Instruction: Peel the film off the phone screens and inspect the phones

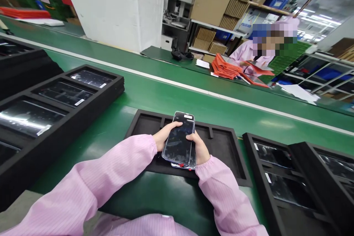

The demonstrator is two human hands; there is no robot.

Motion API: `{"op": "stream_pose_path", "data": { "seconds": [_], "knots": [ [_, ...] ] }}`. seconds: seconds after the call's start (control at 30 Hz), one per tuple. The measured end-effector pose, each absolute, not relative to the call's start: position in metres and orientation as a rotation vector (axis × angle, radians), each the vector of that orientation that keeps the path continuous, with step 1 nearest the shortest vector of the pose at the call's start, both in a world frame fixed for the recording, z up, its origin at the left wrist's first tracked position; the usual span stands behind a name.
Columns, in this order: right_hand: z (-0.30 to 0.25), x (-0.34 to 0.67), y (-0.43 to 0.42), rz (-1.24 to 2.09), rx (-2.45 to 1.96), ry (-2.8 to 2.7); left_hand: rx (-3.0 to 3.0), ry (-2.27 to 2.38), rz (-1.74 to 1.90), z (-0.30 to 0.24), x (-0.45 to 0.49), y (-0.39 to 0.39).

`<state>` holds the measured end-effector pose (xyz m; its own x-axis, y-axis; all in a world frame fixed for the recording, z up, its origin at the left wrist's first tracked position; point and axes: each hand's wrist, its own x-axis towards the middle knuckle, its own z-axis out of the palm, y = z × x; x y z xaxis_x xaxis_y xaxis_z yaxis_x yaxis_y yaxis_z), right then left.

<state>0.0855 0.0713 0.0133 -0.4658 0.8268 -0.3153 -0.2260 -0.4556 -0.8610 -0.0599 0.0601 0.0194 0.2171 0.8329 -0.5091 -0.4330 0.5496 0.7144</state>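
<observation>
Panels (179,141): two stacked, between both hands, over tray (224,147).
Long axis: away from body, tipped slightly right.
Left hand (163,137): clasping left edge, thumb on top.
Right hand (199,150): clasping right edge, equally near.

The green conveyor belt (177,96) offers the widest free passage. A bare strip runs left to right beyond the trays, with nothing standing on it. A narrower bare gap of belt lies between the loaded foam tray (91,97) on the left and the empty foam tray (221,143) in the centre.

The outer compartments of the empty foam tray are open from above. Its middle is covered by the left hand (163,138), the right hand (200,151) and the display panels (179,142) gripped between them.

On the right, the low loaded tray (265,169) sits close against the empty foam tray, and the taller tray stack (332,180) beside it blocks sideways passage. Beyond the belt, a stack of orange folders (225,69) and a co-worker's sleeve (243,53) occupy the far bench.
</observation>
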Motion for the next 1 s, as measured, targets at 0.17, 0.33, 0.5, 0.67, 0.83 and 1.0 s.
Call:
{"op": "stream_pose_path", "data": {
  "seconds": [0.17, 0.33, 0.5, 0.67, 0.83, 1.0],
  "knots": [
    [0.005, 0.086, 0.075, 1.512, -1.234, -1.263, 0.507, 0.951, 0.882, 0.005, -0.053, 0.055],
    [0.014, 0.098, 0.087, 1.601, -1.184, -1.281, 0.737, 1.007, 0.961, 0.025, -0.072, 0.073],
    [0.036, 0.11, 0.093, 2.171, -0.925, -0.977, 1.373, 1.044, 0.805, 0.072, -0.109, 0.101],
    [0.021, 0.11, 0.091, 2.539, -0.938, -1.055, 2.019, 1.174, 0.285, 0.083, -0.105, 0.101],
    [0.004, 0.113, 0.085, 2.51, -0.956, -1.256, 2.019, 1.033, 0.112, 0.075, -0.092, 0.089],
    [0.015, 0.109, 0.083, 2.186, -1.022, -1.532, 2.063, 1.052, 0.131, 0.075, -0.097, 0.086]
  ]
}}
